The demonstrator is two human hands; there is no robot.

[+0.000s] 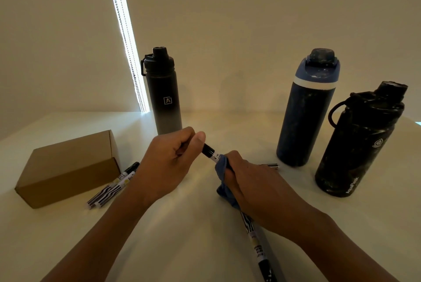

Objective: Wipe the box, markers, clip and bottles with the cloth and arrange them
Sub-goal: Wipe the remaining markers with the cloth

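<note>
My left hand [168, 163] pinches the black cap end of a marker [210, 152] above the table. My right hand [252, 181] grips a blue cloth [221, 167] wrapped around that marker's barrel. A second marker [259, 247] lies under my right wrist, pointing toward me. Two more markers [114, 187] lie beside a brown cardboard box [66, 167] at the left. A black-to-grey bottle [164, 92] stands at the back centre. A dark blue bottle [307, 108] and a smudged black bottle [360, 140] stand at the right. A metal piece [272, 165], perhaps the clip, peeks out behind my right hand.
The white table [182, 236] meets a pale wall at the back. A bright strip of window light with a bead chain [127, 37] runs down behind the black-to-grey bottle.
</note>
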